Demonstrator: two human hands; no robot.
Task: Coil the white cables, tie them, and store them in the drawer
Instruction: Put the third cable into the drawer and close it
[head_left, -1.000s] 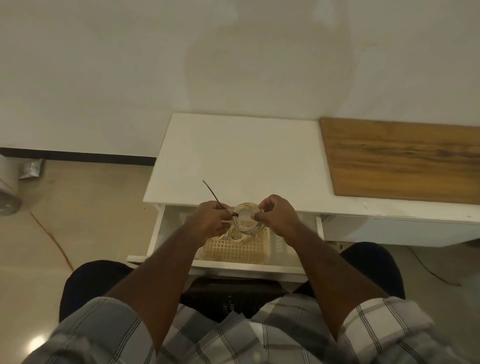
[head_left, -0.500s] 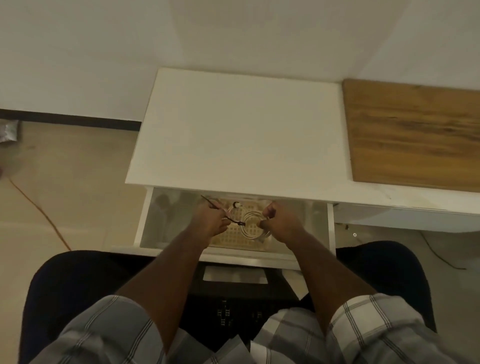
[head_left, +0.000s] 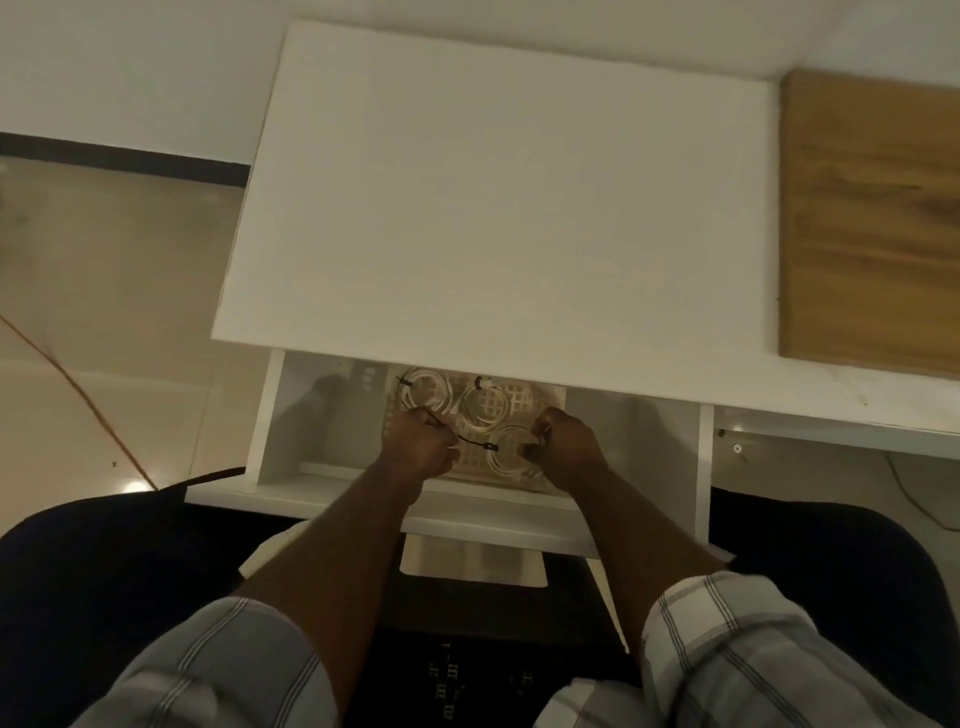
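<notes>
Hands and coil have come down together: a second ago you held the white coil above the edge of the desk, and now it is low inside the open drawer (head_left: 623, 441), over the basket (head_left: 550, 400) that sits in it. Your head has also leaned forward, so the desk top (head_left: 498, 208) fills most of the view and the inside of the drawer shows more fully. This means, I judge, that the tying is done or almost done and that you are now storing the coil. Your left hand (head_left: 418, 441) is curled and pinches the loose end of the black tie (head_left: 470, 441), which runs from your fingers to the left side of the coil (head_left: 511, 452). Your right hand (head_left: 563, 441) is also curled and holds the right side of the same coil, so the coil lies between your two hands, touching both. Whether it already rests on the bottom of the basket I cannot tell. Two other tied coils (head_left: 457, 397) lie side by side at the back of the basket, just beyond the one you hold. The wooden board (head_left: 872, 218) stays on the right of the desk, well apart from your hands.
</notes>
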